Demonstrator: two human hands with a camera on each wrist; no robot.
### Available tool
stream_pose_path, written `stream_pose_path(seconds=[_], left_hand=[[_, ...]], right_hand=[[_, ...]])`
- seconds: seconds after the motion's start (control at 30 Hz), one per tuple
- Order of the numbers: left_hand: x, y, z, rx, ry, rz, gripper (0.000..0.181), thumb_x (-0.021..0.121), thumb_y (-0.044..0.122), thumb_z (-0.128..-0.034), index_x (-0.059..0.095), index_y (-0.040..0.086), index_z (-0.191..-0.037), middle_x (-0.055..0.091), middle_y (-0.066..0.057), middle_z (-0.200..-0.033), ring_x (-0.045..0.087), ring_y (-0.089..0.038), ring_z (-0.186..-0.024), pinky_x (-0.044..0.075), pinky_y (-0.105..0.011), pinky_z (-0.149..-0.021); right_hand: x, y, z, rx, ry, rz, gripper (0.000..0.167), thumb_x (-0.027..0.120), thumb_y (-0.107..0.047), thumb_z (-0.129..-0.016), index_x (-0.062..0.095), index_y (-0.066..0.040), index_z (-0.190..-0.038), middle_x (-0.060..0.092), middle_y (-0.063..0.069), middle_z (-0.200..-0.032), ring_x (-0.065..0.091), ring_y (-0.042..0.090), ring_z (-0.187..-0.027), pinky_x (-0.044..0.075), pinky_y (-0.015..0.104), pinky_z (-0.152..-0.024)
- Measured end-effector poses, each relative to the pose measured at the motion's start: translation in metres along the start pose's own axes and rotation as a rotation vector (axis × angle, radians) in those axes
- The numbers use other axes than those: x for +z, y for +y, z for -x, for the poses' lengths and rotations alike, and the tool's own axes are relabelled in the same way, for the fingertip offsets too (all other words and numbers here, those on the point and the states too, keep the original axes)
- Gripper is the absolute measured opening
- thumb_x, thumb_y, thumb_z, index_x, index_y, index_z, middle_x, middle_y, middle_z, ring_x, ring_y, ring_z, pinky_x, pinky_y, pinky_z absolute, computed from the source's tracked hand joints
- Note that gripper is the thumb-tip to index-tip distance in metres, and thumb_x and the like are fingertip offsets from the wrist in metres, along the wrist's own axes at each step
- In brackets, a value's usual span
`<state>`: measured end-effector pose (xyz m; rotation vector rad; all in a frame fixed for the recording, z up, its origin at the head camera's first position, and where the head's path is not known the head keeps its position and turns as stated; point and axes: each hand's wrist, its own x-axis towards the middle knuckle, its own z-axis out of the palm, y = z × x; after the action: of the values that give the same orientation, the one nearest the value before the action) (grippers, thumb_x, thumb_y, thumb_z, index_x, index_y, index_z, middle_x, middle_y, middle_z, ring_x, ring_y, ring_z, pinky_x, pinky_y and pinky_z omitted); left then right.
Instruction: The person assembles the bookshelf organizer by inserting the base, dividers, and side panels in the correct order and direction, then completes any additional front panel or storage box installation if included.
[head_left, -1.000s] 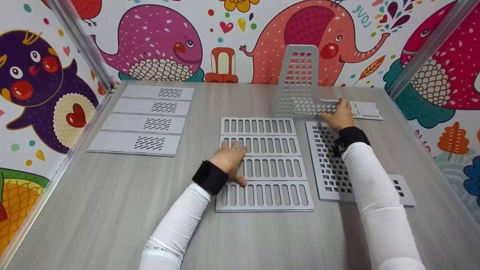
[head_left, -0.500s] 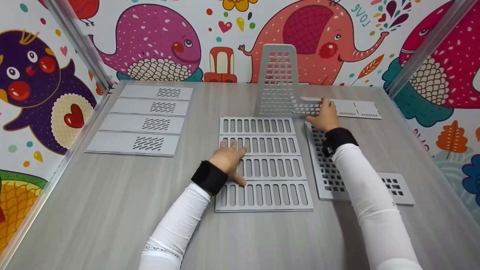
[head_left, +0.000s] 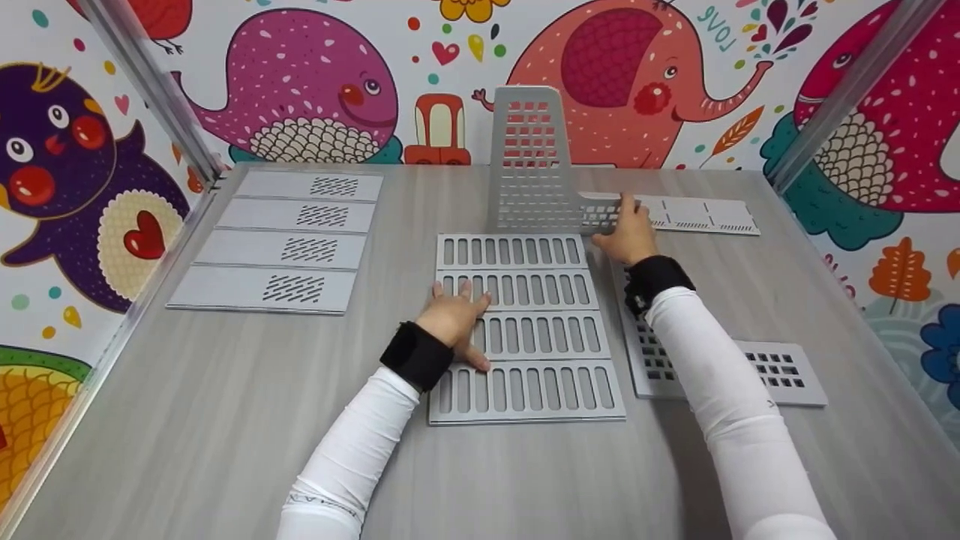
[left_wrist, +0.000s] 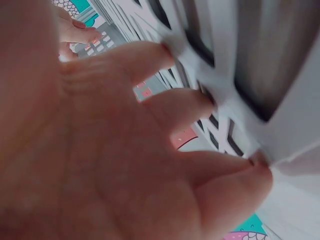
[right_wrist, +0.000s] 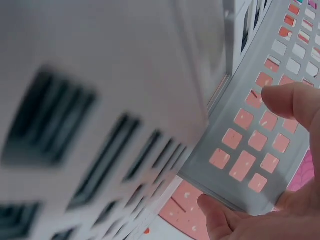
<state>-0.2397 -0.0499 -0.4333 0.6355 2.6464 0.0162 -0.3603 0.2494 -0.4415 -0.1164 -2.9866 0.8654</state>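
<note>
My left hand (head_left: 454, 322) rests with spread fingers on the left side of a grey slotted panel (head_left: 536, 360), divided into several rows, lying flat mid-table. In the left wrist view its fingertips touch the bars between the slots. My right hand (head_left: 631, 236) grips the short right end of an upright, L-shaped, perforated grey panel (head_left: 531, 191). In the right wrist view, thumb and fingers hold the end of that L-shaped panel (right_wrist: 220, 185) from both sides. It stands on edge just behind the slotted panel, its tall part at the left.
At the back left lies a light grey plate (head_left: 255, 247) with printed dashes. A long pale strip (head_left: 701, 214) lies behind the right hand. Another L-shaped perforated panel (head_left: 814, 375) lies flat at the right, partly under the right forearm. Decorated walls enclose the table (head_left: 525, 480).
My right hand has slid the upright L-shaped panel leftward along the back, uncovering more of the pale strip. The left hand has stayed on the slotted panel.
</note>
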Motion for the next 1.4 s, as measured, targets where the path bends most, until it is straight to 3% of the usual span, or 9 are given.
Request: stream_pose_path(seconds=[0.23, 0.37, 0.53, 0.63, 0.8, 0.93, 1.1, 1.4], left_hand=[[0.001, 0.0, 0.0, 0.001, 0.008, -0.007, 0.121, 0.084, 0.06, -0.0674, 0.024, 0.011, -0.16, 0.016, -0.03, -0.163, 0.032, -0.045, -0.148, 0.013, -0.065, -0.123], [0.001, 0.001, 0.0, 0.001, 0.013, -0.022, 0.121, 0.084, 0.061, -0.0671, 0.024, 0.011, -0.16, 0.016, -0.03, -0.163, 0.031, -0.045, -0.148, 0.014, -0.064, -0.123], [0.0, 0.003, 0.001, -0.002, 0.014, -0.037, 0.122, 0.083, 0.062, -0.0667, 0.024, 0.012, -0.16, 0.017, -0.029, -0.163, 0.033, -0.047, -0.147, 0.016, -0.064, -0.123], [-0.001, 0.002, 0.001, -0.007, 0.004, -0.047, 0.123, 0.083, 0.063, -0.067, 0.022, 0.012, -0.161, 0.016, -0.029, -0.164, 0.033, -0.048, -0.146, 0.015, -0.063, -0.123], [-0.001, 0.0, -0.001, -0.015, -0.011, -0.043, 0.123, 0.083, 0.063, -0.0676, 0.02, 0.014, -0.161, 0.013, -0.028, -0.164, 0.032, -0.054, -0.144, 0.015, -0.063, -0.123], [0.001, -0.001, -0.002, -0.015, -0.005, -0.027, 0.122, 0.083, 0.062, -0.0677, 0.021, 0.013, -0.161, 0.013, -0.029, -0.164, 0.031, -0.056, -0.143, 0.015, -0.063, -0.123], [0.0, -0.001, -0.001, -0.014, 0.004, -0.028, 0.122, 0.084, 0.061, -0.0676, 0.022, 0.013, -0.161, 0.014, -0.03, -0.163, 0.031, -0.055, -0.144, 0.014, -0.064, -0.123], [0.0, 0.0, 0.0, -0.013, -0.008, -0.02, 0.121, 0.083, 0.062, -0.0686, 0.02, 0.014, -0.161, 0.013, -0.028, -0.164, 0.025, -0.055, -0.146, 0.012, -0.063, -0.124]], right_hand=[[0.004, -0.005, 0.001, -0.043, 0.006, -0.015, 0.097, 0.074, -0.015, -0.084, 0.014, -0.006, -0.159, 0.033, 0.041, -0.148, 0.041, 0.054, -0.136, 0.033, 0.058, -0.117], [0.001, -0.002, 0.002, -0.053, -0.014, -0.037, 0.108, 0.077, -0.014, -0.083, 0.002, -0.004, -0.16, 0.037, 0.042, -0.146, 0.043, 0.053, -0.135, 0.034, 0.056, -0.117], [-0.001, 0.003, 0.004, 0.003, -0.069, 0.005, 0.134, 0.084, -0.022, -0.079, -0.024, -0.003, -0.155, 0.048, 0.039, -0.141, 0.047, 0.05, -0.133, 0.031, 0.057, -0.118], [-0.001, 0.001, 0.005, 0.036, -0.089, 0.074, 0.142, 0.087, -0.033, -0.076, -0.029, -0.003, -0.153, 0.054, 0.038, -0.136, 0.05, 0.05, -0.13, 0.028, 0.061, -0.117], [0.001, -0.005, 0.005, 0.088, -0.114, 0.146, 0.149, 0.089, -0.043, -0.072, -0.031, -0.004, -0.152, 0.058, 0.04, -0.128, 0.055, 0.05, -0.124, 0.034, 0.057, -0.114], [0.005, -0.006, 0.004, 0.1, -0.095, 0.136, 0.15, 0.091, -0.04, -0.07, -0.029, -0.005, -0.153, 0.058, 0.04, -0.128, 0.055, 0.05, -0.124, 0.037, 0.056, -0.113], [0.008, -0.008, 0.003, 0.07, -0.062, 0.121, 0.148, 0.092, -0.034, -0.069, -0.024, -0.001, -0.154, 0.056, 0.041, -0.131, 0.049, 0.052, -0.131, 0.028, 0.057, -0.118], [0.015, -0.014, 0.001, -0.032, -0.113, 0.149, 0.133, 0.087, -0.019, -0.074, -0.017, 0.002, -0.155, 0.055, 0.043, -0.13, 0.05, 0.055, -0.128, 0.036, 0.057, -0.115]])
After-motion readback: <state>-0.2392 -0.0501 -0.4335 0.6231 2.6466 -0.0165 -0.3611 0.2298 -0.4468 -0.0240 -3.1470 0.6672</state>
